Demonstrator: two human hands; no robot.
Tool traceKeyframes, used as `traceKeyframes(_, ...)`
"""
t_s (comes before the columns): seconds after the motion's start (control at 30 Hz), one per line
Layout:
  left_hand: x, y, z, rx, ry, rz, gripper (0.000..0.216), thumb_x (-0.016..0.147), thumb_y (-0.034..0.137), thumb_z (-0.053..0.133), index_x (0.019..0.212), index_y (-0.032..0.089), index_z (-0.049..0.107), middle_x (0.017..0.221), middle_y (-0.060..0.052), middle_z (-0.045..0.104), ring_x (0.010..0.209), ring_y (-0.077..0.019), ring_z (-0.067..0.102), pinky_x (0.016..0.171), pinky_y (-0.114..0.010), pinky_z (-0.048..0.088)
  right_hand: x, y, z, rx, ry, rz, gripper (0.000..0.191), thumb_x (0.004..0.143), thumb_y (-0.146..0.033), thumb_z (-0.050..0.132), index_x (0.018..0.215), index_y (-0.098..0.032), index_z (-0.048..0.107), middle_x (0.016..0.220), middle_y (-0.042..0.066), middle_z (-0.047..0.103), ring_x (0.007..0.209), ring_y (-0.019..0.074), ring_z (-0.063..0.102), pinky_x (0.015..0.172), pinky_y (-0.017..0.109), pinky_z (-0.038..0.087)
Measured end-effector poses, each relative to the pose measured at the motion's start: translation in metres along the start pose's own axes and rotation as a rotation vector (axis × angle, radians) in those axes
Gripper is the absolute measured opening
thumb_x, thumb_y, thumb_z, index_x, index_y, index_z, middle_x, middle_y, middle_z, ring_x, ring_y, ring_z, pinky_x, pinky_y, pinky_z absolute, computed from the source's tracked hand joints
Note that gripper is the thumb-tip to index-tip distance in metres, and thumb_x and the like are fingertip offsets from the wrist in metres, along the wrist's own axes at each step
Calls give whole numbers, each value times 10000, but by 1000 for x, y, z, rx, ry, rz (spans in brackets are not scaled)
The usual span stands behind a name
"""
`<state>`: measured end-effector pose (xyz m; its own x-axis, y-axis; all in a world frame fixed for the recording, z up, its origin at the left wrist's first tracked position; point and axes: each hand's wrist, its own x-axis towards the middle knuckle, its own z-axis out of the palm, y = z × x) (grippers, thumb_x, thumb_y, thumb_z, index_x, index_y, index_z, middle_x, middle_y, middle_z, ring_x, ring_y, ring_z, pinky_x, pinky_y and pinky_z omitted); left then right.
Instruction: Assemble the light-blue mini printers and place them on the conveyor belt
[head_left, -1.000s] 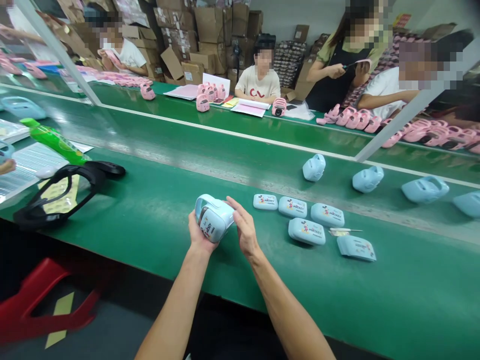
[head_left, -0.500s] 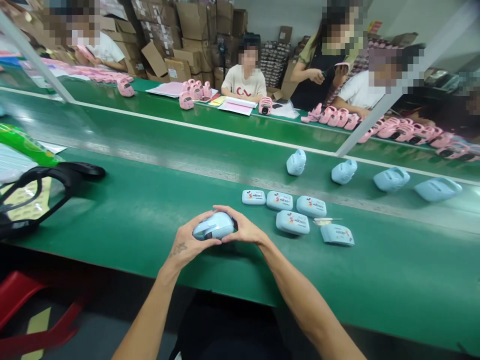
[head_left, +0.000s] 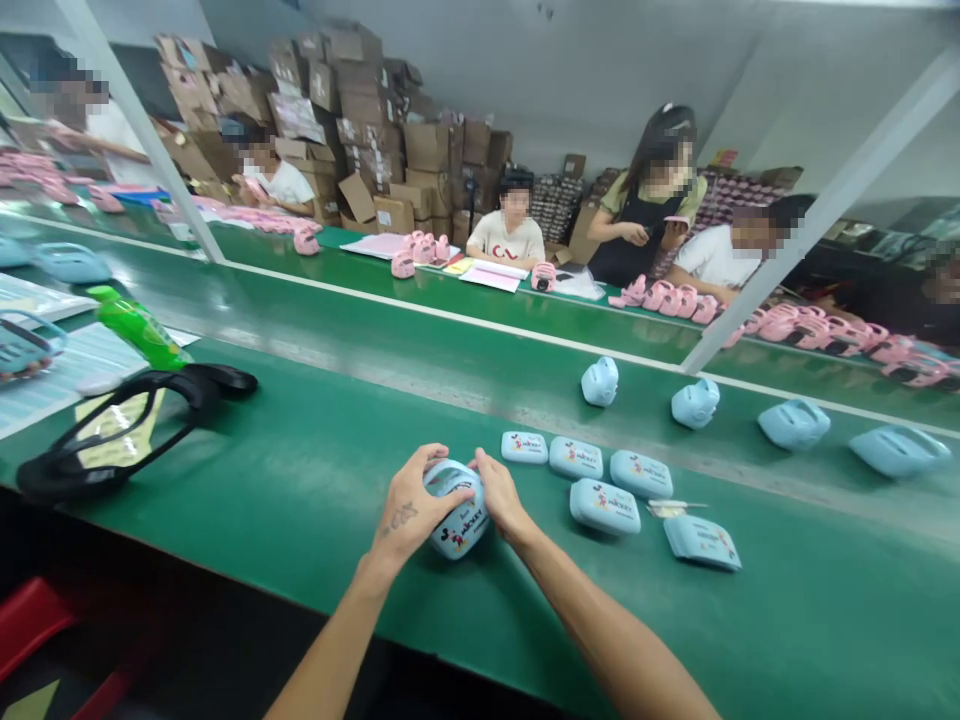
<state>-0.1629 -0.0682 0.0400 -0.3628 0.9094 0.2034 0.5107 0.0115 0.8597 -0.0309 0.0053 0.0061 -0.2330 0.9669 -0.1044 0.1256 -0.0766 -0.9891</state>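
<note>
A light blue plastic case (head_left: pixel 463 528) with a loop handle and a printed Mickey front is held between my two hands, just above the green bench. My left hand (head_left: pixel 409 508) wraps its left side, with the thumb across the upper front. On the other side, my right hand (head_left: pixel 501 496) presses the right edge with its fingers. To the right lie several matching light blue Mickey panels; the closest is a printed panel (head_left: pixel 604 506). Beyond it rests another panel (head_left: pixel 702 541), turned the other way round, beside a thin pale tool (head_left: pixel 675 507).
Several light blue handled cases (head_left: pixel 793 424) stand along the bench's far strip. At left are a black strap-like frame (head_left: pixel 112 440), a green bottle (head_left: pixel 142 328) and papers (head_left: pixel 90 360). Co-workers sit and stand beyond a line of pink cases (head_left: pixel 675 300); uprights (head_left: pixel 810 220) rise between.
The case has been turned so its printed Mickey front now faces me, with the handle on top. My hands have shifted their hold. The camera view has tilted upward and shows more at left.
</note>
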Motion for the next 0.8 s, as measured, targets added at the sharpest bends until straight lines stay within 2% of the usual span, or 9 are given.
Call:
traceKeyframes(0.1,-16,-10,21,-16,236,-7,562,695,482,797,1177,238,643,1268,-119,661,1214,-323,633,1064,-478,493,-2,24,6,283,95,268,553,807,-755,514,642,-228,549,535,-9,578,513,179,523,537,292,429)
traceKeyframes(0.2,-32,-25,38,-189,202,-96,531,788,493,690,1260,253,641,1247,-107,677,1148,-301,669,1014,-451,525,-11,39,2,358,87,367,541,833,-742,462,642,-242,541,573,34,627,524,223,582,538,340,469)
traceKeyframes(0.27,-34,-31,41,-315,147,-216,539,811,516,644,1280,250,654,1176,-93,702,1027,-285,710,932,-427,562,-20,42,-7,204,101,222,510,853,-708,478,675,-241,580,649,54,671,583,248,620,578,365,497)
traceKeyframes(0.4,-23,-31,35,-376,15,-353,491,748,479,690,1176,242,738,984,-65,739,903,-280,719,875,-411,569,-35,34,-26,-216,211,-359,312,920,-536,533,841,-262,660,872,79,703,794,275,661,746,412,536)
traceKeyframes(0.5,-23,-28,33,-286,-88,-360,487,749,422,667,1193,240,746,1049,-84,743,983,-290,699,949,-420,535,-41,29,-28,-377,-79,-720,318,982,-400,456,782,-285,674,781,71,679,737,261,651,698,401,531)
traceKeyframes(0.57,-28,-27,35,-220,-137,-356,534,776,408,613,1266,224,719,1173,-112,718,1097,-292,664,1026,-415,492,-41,30,-27,-427,-275,-832,308,985,-362,459,799,-304,698,740,63,689,680,254,658,642,382,532)
traceKeyframes(0.6,-30,-28,37,-183,-155,-363,559,786,412,590,1299,220,703,1215,-123,704,1132,-295,649,1054,-421,472,-39,32,-26,-437,-308,-847,280,978,-357,476,826,-312,706,748,64,703,677,254,672,632,376,542)
traceKeyframes(0.7,-35,-35,42,-104,-177,-322,471,780,437,591,1171,253,778,1437,-110,598,1378,-326,478,1207,-435,293,-28,45,-22,-480,-318,-869,265,942,-408,547,741,-318,695,695,55,707,626,256,692,567,355,561)
traceKeyframes(0.8,-33,-50,46,-213,-231,-305,422,763,483,598,1060,276,815,1527,-52,538,1364,-333,501,1190,-436,321,-21,58,-15,-519,-275,-899,345,963,-447,482,738,-344,722,769,58,757,669,255,728,593,350,584)
